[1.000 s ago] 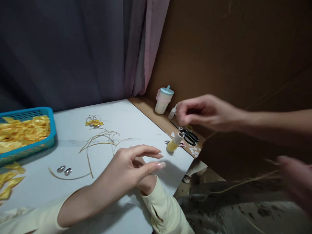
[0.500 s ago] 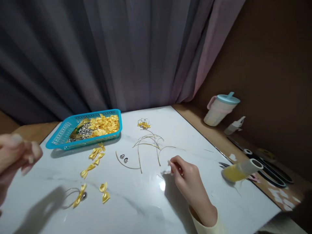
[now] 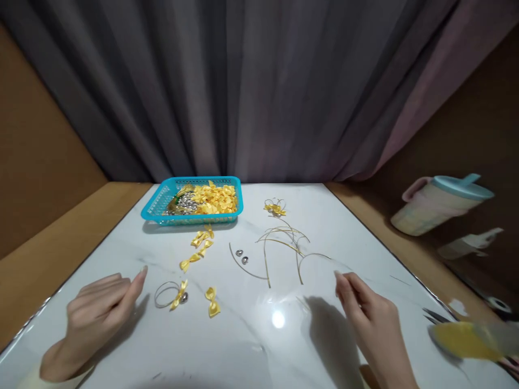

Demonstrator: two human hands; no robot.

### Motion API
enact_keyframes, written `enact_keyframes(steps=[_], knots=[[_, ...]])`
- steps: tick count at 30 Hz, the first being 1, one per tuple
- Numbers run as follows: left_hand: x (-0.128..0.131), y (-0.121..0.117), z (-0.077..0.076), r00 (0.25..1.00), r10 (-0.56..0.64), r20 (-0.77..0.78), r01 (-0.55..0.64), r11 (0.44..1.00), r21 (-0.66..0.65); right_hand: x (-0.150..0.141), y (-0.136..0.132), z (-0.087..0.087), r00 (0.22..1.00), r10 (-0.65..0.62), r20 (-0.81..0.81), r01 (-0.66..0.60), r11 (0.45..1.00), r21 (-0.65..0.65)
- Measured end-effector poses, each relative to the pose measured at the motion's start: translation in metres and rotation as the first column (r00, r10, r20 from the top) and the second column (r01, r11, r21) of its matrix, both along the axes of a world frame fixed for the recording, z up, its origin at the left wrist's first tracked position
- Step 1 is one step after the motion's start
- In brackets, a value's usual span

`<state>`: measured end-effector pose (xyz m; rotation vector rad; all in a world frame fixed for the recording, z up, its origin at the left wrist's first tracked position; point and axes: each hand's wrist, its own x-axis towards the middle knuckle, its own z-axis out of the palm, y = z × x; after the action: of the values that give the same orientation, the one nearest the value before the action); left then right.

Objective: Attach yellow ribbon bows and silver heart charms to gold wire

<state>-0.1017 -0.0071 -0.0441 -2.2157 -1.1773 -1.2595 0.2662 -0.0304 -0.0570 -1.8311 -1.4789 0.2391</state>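
My left hand [image 3: 103, 308] is over the table's left side, fingers curled in and thumb stretched up, with nothing visible in it. Just right of it lies a wire ring [image 3: 164, 296] with a yellow satin bow [image 3: 179, 296] and a silver bead [image 3: 184, 297]. Another yellow bow [image 3: 212, 302] lies apart, farther right. My right hand [image 3: 367, 310] is over the right part of the table, thumb and finger pinched together; whether something tiny is between them is hidden. Thin gold wires [image 3: 284, 246] lie beyond it, with two silver beads [image 3: 245, 260] beside a curved wire.
A blue basket [image 3: 239, 202] of yellow bows and silver beads stands at the back left, several bows [image 3: 197, 254] before it. Finished-looking bow rings [image 3: 275, 209] lie farther back. At right are a tumbler [image 3: 430, 205], a small bottle [image 3: 466, 246] and a tube of yellow liquid [image 3: 466, 340].
The view has turned left, so everything shifts rightward in it. My left hand has come down nearer the table beside the wire ring. My right hand stays pinched.
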Motion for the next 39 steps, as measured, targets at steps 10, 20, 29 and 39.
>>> enact_keyframes(steps=[10, 20, 29, 39], knots=[[-0.009, 0.003, -0.013, 0.992, 0.022, -0.122, -0.016, 0.999, 0.049, 0.012, -0.001, -0.004, 0.982, -0.047, -0.181, 0.032, 0.996, -0.082], [-0.014, 0.004, -0.021, 0.994, -0.006, -0.110, 0.008, 1.000, 0.016, 0.003, -0.004, 0.007, 0.991, -0.105, -0.079, 0.092, 0.984, -0.154], [-0.010, 0.003, -0.015, 0.988, 0.104, -0.114, -0.104, 0.995, 0.002, -0.001, -0.005, 0.011, 0.950, -0.122, -0.287, 0.074, 0.982, -0.172], [0.055, -0.029, 0.024, 0.950, -0.297, -0.099, 0.208, 0.835, -0.509, -0.081, -0.013, 0.058, -0.039, -0.059, -0.997, -0.887, 0.461, 0.008]])
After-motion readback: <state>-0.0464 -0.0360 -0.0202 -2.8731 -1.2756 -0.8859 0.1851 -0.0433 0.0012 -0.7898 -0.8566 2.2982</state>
